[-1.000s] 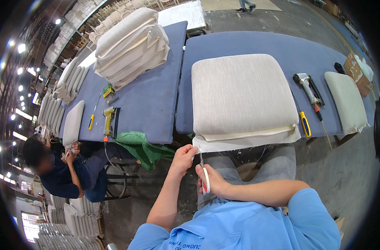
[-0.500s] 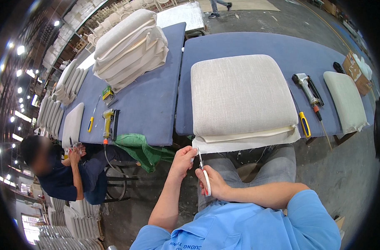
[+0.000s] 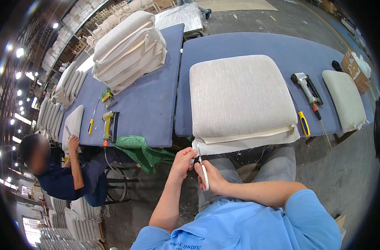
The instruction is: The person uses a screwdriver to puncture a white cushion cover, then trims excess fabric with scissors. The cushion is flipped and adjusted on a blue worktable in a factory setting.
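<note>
A pale cream seat cushion (image 3: 240,93) lies on the blue-covered table before me, with a loose fabric edge (image 3: 250,143) hanging along its near side. At the left end of that edge, the closed fingers of my left hand (image 3: 183,163) pinch the corner of the fabric. My right hand (image 3: 214,178) is wrapped round a pair of scissors (image 3: 205,175) with white and red handles. Their blades point up at the fabric corner, right beside my left fingertips. How far the blades are parted is too small to tell.
Right of the cushion lie a staple gun (image 3: 307,89), a yellow-handled tool (image 3: 304,124) and another cushion (image 3: 344,100). A cushion stack (image 3: 129,52), a second staple gun (image 3: 108,125) and green cloth (image 3: 142,152) are on the left table (image 3: 156,104). A co-worker (image 3: 69,171) sits there.
My scissors and right hand have shifted slightly up; my left hand keeps its pinch on the fabric. The co-worker's hand has moved up onto a cushion. A walker at the back has moved left.
</note>
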{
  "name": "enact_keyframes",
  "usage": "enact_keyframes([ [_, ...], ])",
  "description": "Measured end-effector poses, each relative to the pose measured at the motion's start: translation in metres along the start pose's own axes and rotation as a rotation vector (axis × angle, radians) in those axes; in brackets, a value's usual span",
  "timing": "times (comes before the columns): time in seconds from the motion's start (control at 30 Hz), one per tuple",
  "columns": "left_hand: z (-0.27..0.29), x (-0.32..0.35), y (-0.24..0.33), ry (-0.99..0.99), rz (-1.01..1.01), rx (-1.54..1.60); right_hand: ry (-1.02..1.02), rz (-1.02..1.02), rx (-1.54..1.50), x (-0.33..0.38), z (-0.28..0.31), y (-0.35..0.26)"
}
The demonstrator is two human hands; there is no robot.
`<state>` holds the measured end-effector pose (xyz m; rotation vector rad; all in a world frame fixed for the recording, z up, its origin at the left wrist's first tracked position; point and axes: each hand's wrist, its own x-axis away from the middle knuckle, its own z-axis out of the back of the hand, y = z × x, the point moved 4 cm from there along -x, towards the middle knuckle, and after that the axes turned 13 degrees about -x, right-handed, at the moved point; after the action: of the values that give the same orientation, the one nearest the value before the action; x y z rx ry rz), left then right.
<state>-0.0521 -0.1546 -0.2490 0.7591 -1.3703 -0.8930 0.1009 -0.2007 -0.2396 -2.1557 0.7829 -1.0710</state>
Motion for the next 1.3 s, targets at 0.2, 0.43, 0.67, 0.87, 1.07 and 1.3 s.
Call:
enact_keyframes([
  [0.2, 0.003, 0.000, 0.000, -0.008, -0.007, 0.002, -0.021, 0.023, 0.007, -0.001, 0.002, 0.000],
  [0.43, 0.002, 0.000, -0.001, -0.011, 0.001, -0.006, 0.012, 0.060, 0.053, -0.008, 0.006, -0.005],
  [0.67, 0.000, 0.001, -0.001, 0.008, 0.022, 0.013, 0.001, 0.050, 0.047, -0.015, 0.007, -0.007],
  [0.87, 0.001, 0.002, -0.001, 0.001, 0.017, 0.023, 0.007, 0.050, 0.066, -0.019, 0.011, -0.002],
  [1.07, -0.002, 0.001, 0.000, 0.017, 0.010, 0.027, 0.018, 0.015, -0.027, -0.022, 0.010, -0.009],
  [1.3, 0.018, 0.024, -0.022, 0.056, 0.053, 0.019, -0.142, -0.088, 0.163, 0.008, 0.011, -0.016],
])
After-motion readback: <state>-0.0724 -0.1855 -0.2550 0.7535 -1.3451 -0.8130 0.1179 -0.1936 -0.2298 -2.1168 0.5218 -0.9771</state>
